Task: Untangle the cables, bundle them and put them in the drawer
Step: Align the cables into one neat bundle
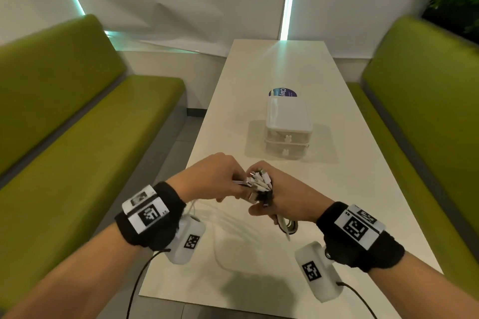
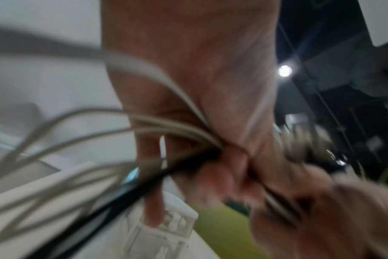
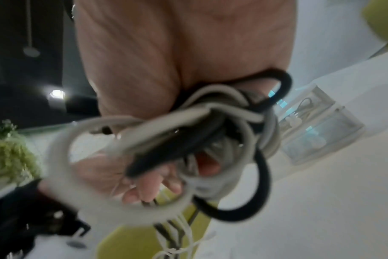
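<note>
I hold the cables (image 1: 260,184) above the near end of the bench (image 1: 280,67), between both hands and clear of its surface. My right hand (image 1: 282,198) has its fingers (image 3: 144,191) curled round the gathered bundle; the grip sits just below the connector ends, so the plugs stay level with one another and cannot slip back into the tangle. My left hand (image 1: 212,179) pinches several strands beside that grip, fingers (image 2: 228,177) closed on them, and I judge this is to draw the loose lengths straight while the right hand anchors the ends.

Orientation: the connector ends point up and slightly away from me, fanned out of the top of my right fist. The long axis of the held section is close to upright. Below the fist the cables fold into loops, white and black together, as the right wrist view shows. The free white lengths trail down to the bench and towards me; the left wrist view shows them spreading out of the pinch, blurred.

The drawer unit (image 1: 287,132) stands further along the bench, well apart from my hands, with both drawers appearing shut. I judge that bundling is not yet complete and stowing has not begun.
</note>
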`<state>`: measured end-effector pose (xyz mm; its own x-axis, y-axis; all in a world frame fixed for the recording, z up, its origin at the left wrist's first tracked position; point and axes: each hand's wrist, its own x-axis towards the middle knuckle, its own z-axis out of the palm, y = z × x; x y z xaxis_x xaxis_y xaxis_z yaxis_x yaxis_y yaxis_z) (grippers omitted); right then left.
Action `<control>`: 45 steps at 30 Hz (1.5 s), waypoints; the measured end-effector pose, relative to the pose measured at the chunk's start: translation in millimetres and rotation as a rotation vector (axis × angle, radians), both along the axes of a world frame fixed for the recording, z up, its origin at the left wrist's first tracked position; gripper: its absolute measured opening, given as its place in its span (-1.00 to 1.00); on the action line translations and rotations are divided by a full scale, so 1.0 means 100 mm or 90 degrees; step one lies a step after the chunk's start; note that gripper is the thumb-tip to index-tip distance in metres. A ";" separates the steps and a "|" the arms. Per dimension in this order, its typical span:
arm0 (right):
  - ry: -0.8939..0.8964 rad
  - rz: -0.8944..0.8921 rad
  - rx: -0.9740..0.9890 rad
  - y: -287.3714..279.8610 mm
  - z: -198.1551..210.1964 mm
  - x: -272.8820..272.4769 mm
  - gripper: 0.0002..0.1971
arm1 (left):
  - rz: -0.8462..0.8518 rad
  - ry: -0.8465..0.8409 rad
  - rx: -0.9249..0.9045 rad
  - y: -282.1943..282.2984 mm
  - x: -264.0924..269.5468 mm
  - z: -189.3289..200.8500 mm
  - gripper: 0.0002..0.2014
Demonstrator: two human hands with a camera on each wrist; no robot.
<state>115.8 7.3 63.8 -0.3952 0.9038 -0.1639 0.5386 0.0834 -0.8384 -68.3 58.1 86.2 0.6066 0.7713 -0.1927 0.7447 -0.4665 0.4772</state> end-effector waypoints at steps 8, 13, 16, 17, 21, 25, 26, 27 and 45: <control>-0.128 -0.046 0.047 0.10 -0.09 0.06 -0.80 | -0.035 -0.143 -0.047 -0.09 -0.04 -0.17 -0.71; 0.001 -0.041 0.000 0.08 -0.09 0.02 -0.86 | -0.025 -0.208 0.000 -0.11 -0.06 -0.31 -0.70; 0.014 -0.043 -0.035 0.06 -0.08 0.01 -0.70 | -0.018 -0.191 0.038 -0.12 -0.06 -0.35 -0.70; -0.012 -0.051 -0.019 0.06 -0.10 0.01 -0.67 | -0.017 -0.174 0.054 -0.13 -0.06 -0.36 -0.70; -0.089 -0.095 0.049 0.12 -0.19 -0.02 -0.61 | -0.025 -0.179 0.041 -0.17 -0.05 -0.39 -0.70; -0.083 -0.140 0.043 0.16 -0.13 0.09 -0.66 | -0.002 -0.208 -0.091 -0.14 -0.15 -0.33 -0.72; -0.061 -0.163 0.039 0.17 -0.09 0.11 -0.65 | 0.009 -0.193 -0.100 -0.13 -0.17 -0.30 -0.70; -0.019 -0.183 0.032 0.18 -0.05 0.13 -0.66 | 0.024 -0.181 -0.101 -0.10 -0.18 -0.27 -0.68; 0.193 -0.353 0.225 0.03 0.02 -0.07 -0.52 | 0.177 -0.475 0.076 -0.46 0.39 -0.50 -0.69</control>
